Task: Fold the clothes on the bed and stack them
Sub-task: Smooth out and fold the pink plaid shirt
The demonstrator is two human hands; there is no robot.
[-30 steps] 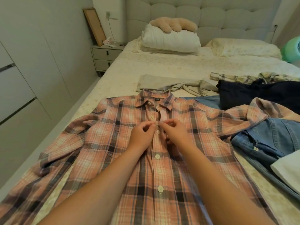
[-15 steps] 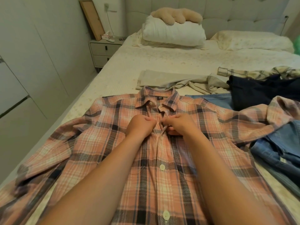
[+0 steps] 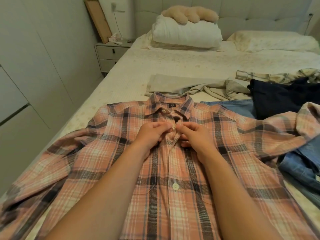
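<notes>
Head camera is looking down on a pink plaid shirt (image 3: 173,170) that is lying face up and spread across the near half of the bed (image 3: 138,70), collar pointing toward the headboard (image 3: 242,13) and sleeves thrown out to either side. Both hands are meeting at the placket just below the collar. The left hand (image 3: 150,134) is pinching the left edge of the placket, its grip closed down to thumb and fingertips around a small white button (image 3: 173,129). The right hand (image 3: 195,135) is pinching the opposite edge with thumb and forefinger, the remaining fingers curling under the fabric. The two grips are almost touching. Further down the front, another white button (image 3: 175,186) is sitting fastened between the forearms.

Beyond the collar, a beige garment (image 3: 190,85) is lying crumpled on the bedspread. To the right, a dark navy garment (image 3: 280,99) is resting on light blue jeans (image 3: 239,107), with a pale checked garment (image 3: 277,75) behind it. More denim (image 3: 301,165) is lying beside the shirt's right sleeve, which is draping over it.

At the head of the bed, a tan plush toy (image 3: 190,14) is lying on a folded white duvet (image 3: 187,35), with a pillow (image 3: 273,40) to the right. A nightstand (image 3: 110,54) is standing left of the bed, a wooden frame (image 3: 97,19) leaning on the wall above it.
</notes>
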